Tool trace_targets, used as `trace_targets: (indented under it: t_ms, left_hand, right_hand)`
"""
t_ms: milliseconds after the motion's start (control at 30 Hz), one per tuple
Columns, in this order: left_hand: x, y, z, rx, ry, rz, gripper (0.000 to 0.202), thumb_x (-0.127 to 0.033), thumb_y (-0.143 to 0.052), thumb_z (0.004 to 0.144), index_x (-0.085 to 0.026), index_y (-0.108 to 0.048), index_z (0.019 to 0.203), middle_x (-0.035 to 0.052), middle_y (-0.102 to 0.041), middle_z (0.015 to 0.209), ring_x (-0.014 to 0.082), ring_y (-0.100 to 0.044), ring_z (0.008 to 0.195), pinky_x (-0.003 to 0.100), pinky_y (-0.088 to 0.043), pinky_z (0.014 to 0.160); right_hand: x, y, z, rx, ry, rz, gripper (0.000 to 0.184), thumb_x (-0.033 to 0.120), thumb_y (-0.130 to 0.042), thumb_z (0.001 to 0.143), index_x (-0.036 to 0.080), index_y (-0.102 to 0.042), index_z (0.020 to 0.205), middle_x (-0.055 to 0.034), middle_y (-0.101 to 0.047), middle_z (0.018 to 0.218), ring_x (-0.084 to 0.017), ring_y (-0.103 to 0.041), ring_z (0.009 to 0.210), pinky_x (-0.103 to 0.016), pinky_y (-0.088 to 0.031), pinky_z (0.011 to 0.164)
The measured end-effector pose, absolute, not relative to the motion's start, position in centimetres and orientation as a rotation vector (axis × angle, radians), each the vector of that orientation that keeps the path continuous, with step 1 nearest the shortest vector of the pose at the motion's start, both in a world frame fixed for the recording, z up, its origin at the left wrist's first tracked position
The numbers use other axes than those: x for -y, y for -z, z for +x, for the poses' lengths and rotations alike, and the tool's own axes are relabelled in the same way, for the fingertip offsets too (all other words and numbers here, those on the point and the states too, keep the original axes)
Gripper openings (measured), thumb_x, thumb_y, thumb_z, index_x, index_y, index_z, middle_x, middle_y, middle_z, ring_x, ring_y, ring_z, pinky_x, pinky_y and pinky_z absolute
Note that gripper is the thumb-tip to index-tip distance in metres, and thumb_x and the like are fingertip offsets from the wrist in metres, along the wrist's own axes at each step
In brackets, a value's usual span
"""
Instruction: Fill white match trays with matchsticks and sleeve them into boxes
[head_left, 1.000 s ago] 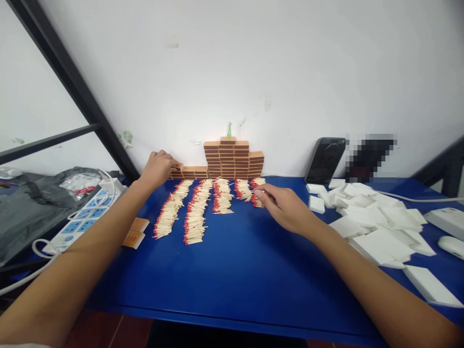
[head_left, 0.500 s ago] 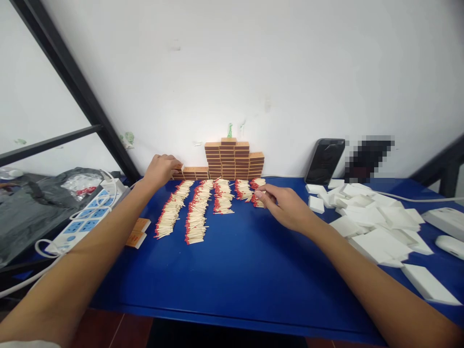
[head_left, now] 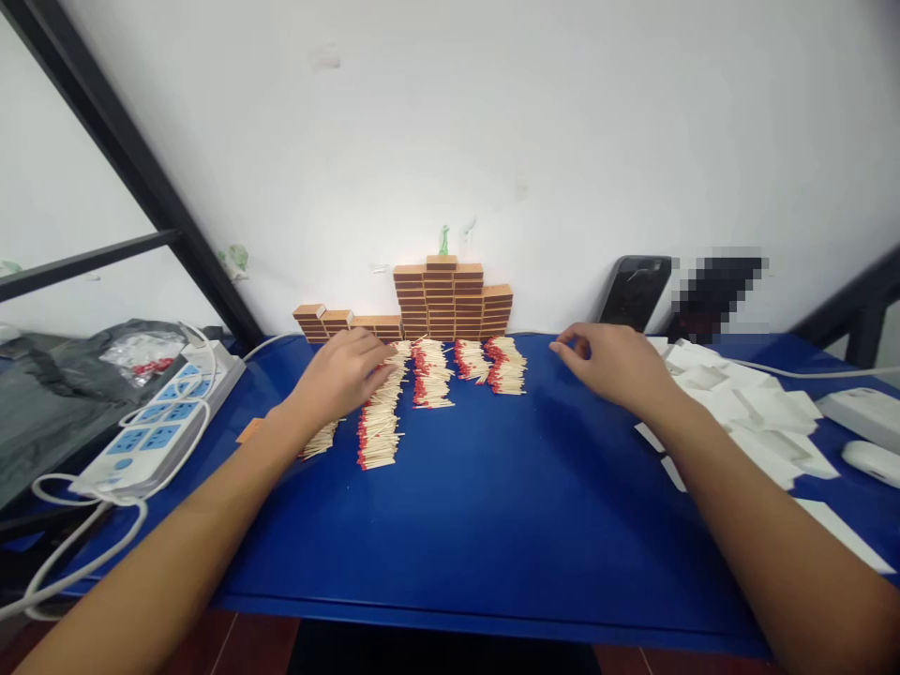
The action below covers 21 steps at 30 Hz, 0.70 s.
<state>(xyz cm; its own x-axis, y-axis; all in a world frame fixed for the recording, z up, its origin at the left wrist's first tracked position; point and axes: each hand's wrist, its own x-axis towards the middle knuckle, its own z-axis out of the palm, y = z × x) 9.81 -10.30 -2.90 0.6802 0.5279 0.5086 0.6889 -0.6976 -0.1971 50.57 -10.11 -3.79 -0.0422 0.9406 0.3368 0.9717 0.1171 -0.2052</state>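
Stacked matchboxes [head_left: 440, 305] form a stepped wall against the back wall, tallest in the middle. At its left end is a lower stack [head_left: 309, 323]. In front lie several rows of red-tipped matches [head_left: 380, 427]. My left hand [head_left: 344, 370] hovers over the leftmost rows, thumb apart from the fingers, with nothing visible in it; it hides part of those matches. My right hand [head_left: 615, 366] is in the air beside the heap of white trays [head_left: 759, 403], its fingers loosely curved and a gap showing at the thumb. No object shows in it.
A white power strip [head_left: 155, 422] with looped cables lies at the left, beside a dark bag [head_left: 49, 403]. An orange matchbox piece [head_left: 249, 430] is partly behind my left forearm. A black phone [head_left: 637, 289] leans on the wall. White devices [head_left: 862, 422] sit far right.
My left hand has left the matchbox at the stack's left end and moved right and toward me, over the matches. My right hand has moved right, away from the rightmost match row.
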Motion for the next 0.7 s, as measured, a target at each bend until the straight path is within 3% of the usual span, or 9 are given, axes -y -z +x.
trace_targets:
  t_ms: [200,333,433,533,700]
  left_hand:
    - [11.9,3.7,10.6,0.824,0.602,-2.478,0.025,-0.032,-0.058,0.108,-0.014,-0.075,0.114,0.0087,-0.076,0.091,0.0247,-0.068,0.086,0.041,-0.056,0.080]
    - [12.6,3.2,11.0,0.750,0.594,-2.523,0.023,-0.032,-0.058,0.109,-0.016,-0.074,0.114,0.0086,-0.077,0.092,0.0237,-0.069,0.088,0.039,-0.056,0.082]
    - [13.4,3.0,11.7,0.708,0.583,-2.553,0.022,-0.031,-0.058,0.109,-0.016,-0.073,0.112,0.0088,-0.077,0.095,0.0229,-0.068,0.090,0.038,-0.056,0.083]
    - [14.0,3.2,12.4,0.664,0.601,-2.587,0.021,-0.030,-0.059,0.109,-0.015,-0.073,0.108,0.0080,-0.076,0.093,0.0215,-0.069,0.089,0.037,-0.057,0.082]
    - [14.3,3.7,13.1,0.604,0.613,-2.648,0.020,-0.029,-0.059,0.109,-0.016,-0.073,0.105,0.0078,-0.077,0.092,0.0212,-0.070,0.089,0.037,-0.058,0.084]
  right_hand:
    - [9.6,2.5,54.8,2.126,0.004,-2.012,0.021,0.047,-0.075,0.086,0.026,-0.074,0.085,-0.0105,-0.079,0.096,-0.031,-0.070,0.081,-0.041,-0.046,0.064]
    - [9.9,2.6,55.4,2.073,-0.122,-2.327,0.045,0.068,-0.072,0.086,0.024,-0.072,0.093,-0.0151,-0.079,0.092,-0.036,-0.072,0.086,-0.047,-0.051,0.069]
    - [10.0,3.2,54.6,2.023,-0.089,-2.477,0.061,0.078,-0.064,0.088,0.020,-0.072,0.105,-0.0236,-0.079,0.106,-0.043,-0.073,0.099,-0.050,-0.052,0.074]
    - [9.8,3.8,53.9,1.988,-0.055,-2.536,0.060,0.072,-0.066,0.089,0.018,-0.071,0.114,-0.0277,-0.076,0.117,-0.047,-0.072,0.104,-0.051,-0.052,0.074]
    - [9.6,4.3,54.2,2.024,-0.121,-2.559,0.038,0.055,-0.072,0.089,0.019,-0.074,0.100,-0.0273,-0.078,0.112,-0.047,-0.072,0.101,-0.052,-0.051,0.073]
